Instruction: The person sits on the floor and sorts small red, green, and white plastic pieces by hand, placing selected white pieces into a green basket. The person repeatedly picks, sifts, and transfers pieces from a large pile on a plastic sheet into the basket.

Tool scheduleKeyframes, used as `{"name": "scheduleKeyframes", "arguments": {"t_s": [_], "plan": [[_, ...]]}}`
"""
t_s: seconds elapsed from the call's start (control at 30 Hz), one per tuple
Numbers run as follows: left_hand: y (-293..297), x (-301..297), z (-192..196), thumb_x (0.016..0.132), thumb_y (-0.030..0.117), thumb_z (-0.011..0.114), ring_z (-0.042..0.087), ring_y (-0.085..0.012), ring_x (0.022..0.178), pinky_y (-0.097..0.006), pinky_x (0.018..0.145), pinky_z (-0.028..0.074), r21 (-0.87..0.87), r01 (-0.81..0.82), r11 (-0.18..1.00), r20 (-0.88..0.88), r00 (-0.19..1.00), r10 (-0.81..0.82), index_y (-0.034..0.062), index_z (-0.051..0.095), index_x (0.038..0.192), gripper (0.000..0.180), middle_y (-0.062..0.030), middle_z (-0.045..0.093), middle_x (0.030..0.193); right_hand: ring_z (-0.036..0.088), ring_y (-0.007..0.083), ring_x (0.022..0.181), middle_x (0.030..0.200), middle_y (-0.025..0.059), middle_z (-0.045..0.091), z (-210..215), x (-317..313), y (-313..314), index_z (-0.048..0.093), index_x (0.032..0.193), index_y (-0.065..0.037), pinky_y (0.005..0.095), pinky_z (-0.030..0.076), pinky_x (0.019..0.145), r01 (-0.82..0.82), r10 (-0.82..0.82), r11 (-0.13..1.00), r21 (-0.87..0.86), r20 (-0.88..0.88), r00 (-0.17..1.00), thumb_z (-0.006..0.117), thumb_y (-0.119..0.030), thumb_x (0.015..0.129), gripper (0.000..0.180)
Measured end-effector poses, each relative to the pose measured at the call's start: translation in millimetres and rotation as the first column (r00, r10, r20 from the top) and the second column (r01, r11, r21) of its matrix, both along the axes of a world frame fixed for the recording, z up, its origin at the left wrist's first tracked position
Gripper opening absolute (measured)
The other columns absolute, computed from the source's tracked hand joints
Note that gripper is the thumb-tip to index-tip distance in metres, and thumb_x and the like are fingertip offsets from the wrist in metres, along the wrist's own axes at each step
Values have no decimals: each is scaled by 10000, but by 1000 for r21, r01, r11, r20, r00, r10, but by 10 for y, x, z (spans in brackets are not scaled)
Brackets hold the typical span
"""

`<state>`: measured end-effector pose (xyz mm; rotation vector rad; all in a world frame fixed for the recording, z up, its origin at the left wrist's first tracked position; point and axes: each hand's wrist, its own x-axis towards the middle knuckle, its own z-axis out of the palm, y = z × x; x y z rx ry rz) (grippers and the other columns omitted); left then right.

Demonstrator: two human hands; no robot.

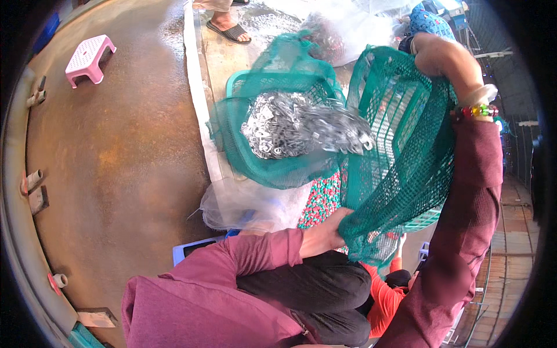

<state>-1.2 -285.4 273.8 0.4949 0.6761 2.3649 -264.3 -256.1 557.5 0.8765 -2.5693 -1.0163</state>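
Observation:
A green plastic basket, draped in green mesh net, is held tilted on its side between my hands. From its left side a blurred stream of small grey metal pieces, shaped like pull tabs, runs into a second green basket, also lined with net. My left hand is closed on the near edge of the net. High at the right, my right hand is bent over the far end of the tilted basket, closed on its net-covered edge; its fingertips are partly hidden.
Small red and green pieces lie beneath the baskets. Clear plastic sheeting is bunched at the near left, with a plastic bag behind. A sandalled foot stands beyond; a person in orange is close right. A pink stool stands left.

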Motion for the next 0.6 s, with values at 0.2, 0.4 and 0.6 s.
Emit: {"name": "scheduleKeyframes", "arguments": {"t_s": [0.2,0.4,0.6], "plan": [[89,-57,185,822,156,692,596,-170,913,-347,794,472,-1,-207,978,-233,952,201,12,470,1220,478,-77,628,1014,650,376,886,962,227,658,336,275,-412,654,979,-31,406,501,729,357,-359,933,47,41,932,593,-112,701,296],[222,89,89,843,112,617,574,-234,989,-354,880,461,-23,67,997,112,992,-64,24,471,1152,354,-106,578,1101,644,342,985,1114,220,637,388,197,477,620,1139,-7,392,502,820,557,-560,828,64,115,820,562,-129,709,450],[843,-299,-83,846,288,646,543,-191,922,-362,828,461,-4,224,975,654,738,-167,62,568,1096,346,-57,576,1032,582,224,957,1039,183,640,957,1108,2519,587,1142,49,306,436,884,619,-483,667,-414,393,783,512,-81,659,506]]}}
